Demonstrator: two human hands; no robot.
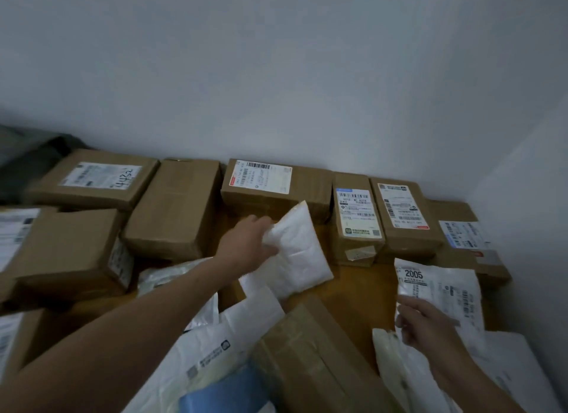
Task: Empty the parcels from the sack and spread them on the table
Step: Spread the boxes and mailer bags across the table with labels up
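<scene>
White padded parcel (298, 253) is gripped at its edge by my left hand (246, 243), above the wooden table (362, 293). My right hand (430, 323) pinches the near corner of a mailer (442, 286) printed "2005". Far left of my left grip, a carton (92, 179) bears handwritten "4452".

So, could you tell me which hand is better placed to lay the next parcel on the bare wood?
Left. The left hand grips the white pouch right beside the bare table; the right hand only pinches a corner of the labelled bag, which lies down.
</scene>
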